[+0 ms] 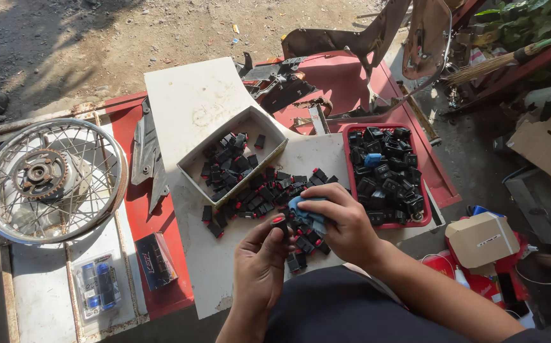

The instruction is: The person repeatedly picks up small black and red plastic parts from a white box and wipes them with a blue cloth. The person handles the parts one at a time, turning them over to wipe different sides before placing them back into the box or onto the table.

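My left hand [259,263] pinches a small black switch with a red tip [279,222] between thumb and fingers. My right hand [345,222] grips a crumpled blue cloth [306,213] pressed against that switch. Both hands hover over a loose pile of several black and red switches [256,197] spread on a white board [193,101]. A white cardboard box [190,166] just beyond the pile holds more of these switches. A red plastic tray [350,166] to the right is full of similar black switches.
A spoked motorcycle wheel [50,181] lies at the left. A dark small box [156,260] and a blister pack with blue parts [97,287] lie at the near left. Red body panels [345,79], a brown carton [482,238] and a broom [504,60] sit right.
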